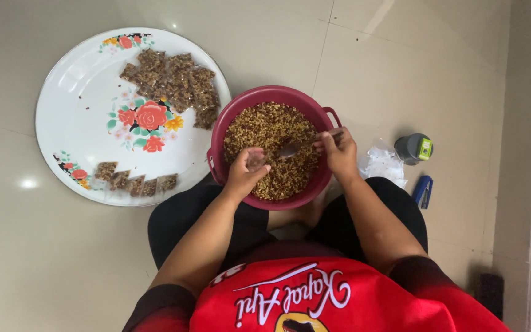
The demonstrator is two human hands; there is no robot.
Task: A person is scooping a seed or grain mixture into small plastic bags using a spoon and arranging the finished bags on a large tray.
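Right hand: right hand (pixel 341 150) sits at the right rim of the round maroon plastic basin (pixel 235 117), fingers pinched together on the handle of a metal spoon (pixel 290 149), whose bowl points left over the contents.
Left hand: left hand (pixel 246 171) hovers over the basin's near-left part, fingers curled round a small clear plastic pouch (pixel 257 160); whether the pouch mouth is open cannot be told.
Contents: brown granular snack mix (pixel 265 126) fills the basin, which rests on the pale tiled floor (pixel 401 61).
Filled packets: small clear packets of the mix (pixel 173 80) lie on the large round white floral tray (pixel 69 110), left of the basin.
Right of basin: loose clear bags (pixel 383 163), a blue stapler (pixel 423 190), a grey cylindrical container (pixel 413 147).
Technique judgement: keep the pouch over the basin so spills fall back; level spoonfuls and a steady, well-opened mouth should serve best.
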